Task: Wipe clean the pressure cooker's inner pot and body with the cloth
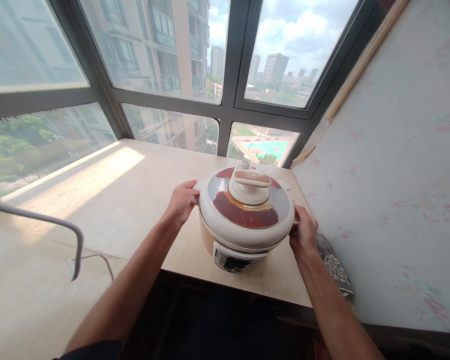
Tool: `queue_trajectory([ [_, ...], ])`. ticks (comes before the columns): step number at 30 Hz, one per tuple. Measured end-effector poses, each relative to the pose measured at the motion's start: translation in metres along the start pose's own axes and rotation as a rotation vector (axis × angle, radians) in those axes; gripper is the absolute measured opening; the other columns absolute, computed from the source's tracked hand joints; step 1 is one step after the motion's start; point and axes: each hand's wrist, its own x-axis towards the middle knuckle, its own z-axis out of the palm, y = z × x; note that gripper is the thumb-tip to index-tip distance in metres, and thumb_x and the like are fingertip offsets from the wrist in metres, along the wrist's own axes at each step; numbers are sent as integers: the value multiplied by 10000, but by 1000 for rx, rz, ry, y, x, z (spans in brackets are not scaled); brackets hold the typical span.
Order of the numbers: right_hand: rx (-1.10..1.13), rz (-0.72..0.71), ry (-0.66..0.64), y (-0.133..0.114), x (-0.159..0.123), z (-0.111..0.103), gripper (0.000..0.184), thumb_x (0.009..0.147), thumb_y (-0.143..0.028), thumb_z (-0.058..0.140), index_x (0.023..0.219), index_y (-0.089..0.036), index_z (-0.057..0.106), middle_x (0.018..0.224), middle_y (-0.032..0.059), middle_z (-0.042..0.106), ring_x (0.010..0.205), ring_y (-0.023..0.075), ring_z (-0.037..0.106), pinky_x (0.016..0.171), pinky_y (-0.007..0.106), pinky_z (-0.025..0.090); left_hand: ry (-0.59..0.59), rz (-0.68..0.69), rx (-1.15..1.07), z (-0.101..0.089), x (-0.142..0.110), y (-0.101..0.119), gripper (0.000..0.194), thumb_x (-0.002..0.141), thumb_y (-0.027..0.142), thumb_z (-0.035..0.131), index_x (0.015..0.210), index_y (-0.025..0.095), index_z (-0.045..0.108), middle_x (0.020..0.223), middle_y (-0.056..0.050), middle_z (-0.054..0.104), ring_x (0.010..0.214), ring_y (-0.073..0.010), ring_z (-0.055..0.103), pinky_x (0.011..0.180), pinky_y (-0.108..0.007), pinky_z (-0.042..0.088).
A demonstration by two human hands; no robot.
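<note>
A cream-coloured electric pressure cooker (243, 240) is in front of me at the edge of a pale wooden surface, its control panel (238, 260) facing me. The round lid (247, 212) is on, with reddish-brown and silver patches and a raised handle (252, 179) in the middle. My left hand (183, 200) is closed round the cooker's left side handle. On the other side, my right hand (303, 227) grips the right side handle, which its fingers mostly cover. Whether the base rests on the surface or is slightly raised, I cannot tell.
Windows with dark frames (232, 75) rise behind the wooden surface (135, 185). A flowered wall (390, 175) stands close on the right, with a patterned cloth (335, 267) at its foot. At left are a bent grey tube (65, 225) and a thin cable (101, 257).
</note>
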Motion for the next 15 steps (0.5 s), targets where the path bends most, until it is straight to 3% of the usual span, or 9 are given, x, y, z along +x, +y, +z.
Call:
queue_trajectory([
  [3,31,-77,79,-11,17,-43,287,586,-366,765,687,-163,588,563,-68,502,458,68,399,380,213,289,-92,-29,-46,39,-10,-21,418,510,71,630,923,117,587,747,-2,594,595,-85,511,548,-193,404],
  [9,25,-168,185,-28,52,-121,249,614,-350,747,709,-152,629,597,-42,577,519,104,491,445,236,411,-122,-116,-92,116,-27,-55,501,504,53,614,1000,113,572,926,-54,626,709,-115,569,657,-247,459],
  [12,43,-180,201,-35,60,-144,273,606,-355,769,740,-142,662,636,-30,624,547,103,522,481,228,446,-121,-145,-86,142,-32,-62,517,512,41,602,1023,116,561,996,-71,620,739,-119,573,667,-249,460],
  [15,46,-180,228,-40,66,-152,284,573,-356,791,700,-146,649,614,-30,617,540,101,520,501,230,454,-88,-153,-88,157,-35,-63,496,531,34,584,1018,117,546,982,-68,606,730,-112,560,635,-230,443],
])
